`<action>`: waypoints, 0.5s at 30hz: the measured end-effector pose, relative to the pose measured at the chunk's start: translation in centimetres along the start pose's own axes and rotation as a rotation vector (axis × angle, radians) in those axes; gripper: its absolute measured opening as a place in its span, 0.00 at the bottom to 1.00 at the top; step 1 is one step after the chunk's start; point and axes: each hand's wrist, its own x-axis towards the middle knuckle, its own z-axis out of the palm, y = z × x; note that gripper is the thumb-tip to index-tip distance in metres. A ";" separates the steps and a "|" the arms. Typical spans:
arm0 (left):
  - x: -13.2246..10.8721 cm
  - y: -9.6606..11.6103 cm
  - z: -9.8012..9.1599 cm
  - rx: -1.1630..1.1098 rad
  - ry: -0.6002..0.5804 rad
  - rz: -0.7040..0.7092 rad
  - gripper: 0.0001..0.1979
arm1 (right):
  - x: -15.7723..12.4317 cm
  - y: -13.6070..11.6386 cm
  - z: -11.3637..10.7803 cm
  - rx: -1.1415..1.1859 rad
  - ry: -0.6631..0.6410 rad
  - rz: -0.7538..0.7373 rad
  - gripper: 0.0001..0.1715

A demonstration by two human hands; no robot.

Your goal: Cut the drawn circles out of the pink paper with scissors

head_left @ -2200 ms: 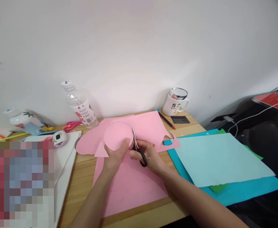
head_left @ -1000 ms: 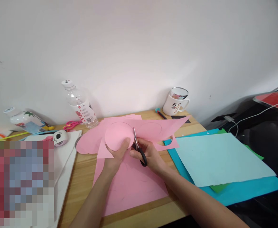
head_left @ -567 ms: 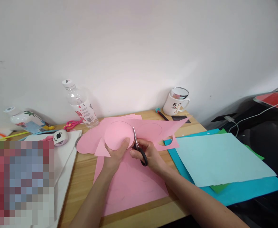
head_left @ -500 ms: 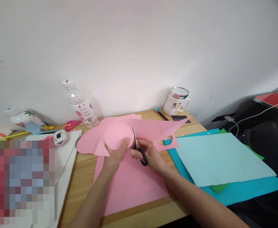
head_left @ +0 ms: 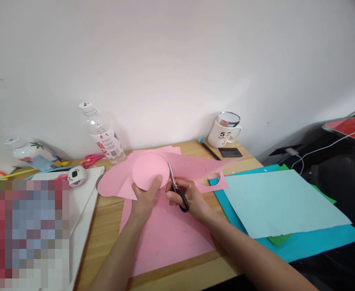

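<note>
My left hand [head_left: 146, 197] pinches a sheet of pink paper [head_left: 150, 171], thumb on top and the other fingers mostly hidden beneath. A round part of the sheet, partly cut along its outline, stands out under the thumb. In my right hand [head_left: 187, 194] is a pair of scissors [head_left: 182, 199] with black handles, blades pointing up and away at the right edge of the round part. A drawn circle shows faintly on the sheet to the right of the blades. Under both hands lies another pink sheet [head_left: 168, 246] on the wooden table [head_left: 101, 226].
A plastic bottle [head_left: 104, 135] and pink scissors [head_left: 91, 160] stand and lie at the back left. At the back right are a white mug [head_left: 222, 131], a black pen [head_left: 210, 149] and a black card [head_left: 230, 152]. Light blue paper [head_left: 286, 202] lies at the right.
The right part of the pink sheet has swung lower, baring more of the pen and card. My left hand and the round part have shifted slightly left.
</note>
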 end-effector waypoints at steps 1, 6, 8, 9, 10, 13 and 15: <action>0.0 0.1 0.0 0.019 0.009 -0.004 0.16 | 0.0 0.0 0.1 0.006 0.000 0.003 0.19; -0.4 0.6 0.0 0.114 0.047 0.002 0.20 | -0.1 0.6 0.3 0.018 0.001 0.022 0.18; -0.5 0.8 0.2 0.094 -0.012 0.031 0.18 | 0.0 0.8 0.3 0.016 0.000 0.025 0.18; -0.6 0.9 0.3 0.086 -0.022 0.026 0.17 | 0.0 0.8 0.3 0.021 0.000 0.019 0.19; -0.7 1.0 0.3 0.082 -0.020 0.007 0.17 | 0.0 0.7 0.2 0.029 0.000 0.007 0.19; -0.8 1.2 0.4 0.063 -0.029 -0.026 0.15 | 0.2 0.5 0.1 0.050 -0.009 -0.037 0.22; -0.9 1.2 0.4 0.054 -0.053 -0.013 0.14 | 0.3 0.3 0.1 0.050 -0.020 -0.046 0.23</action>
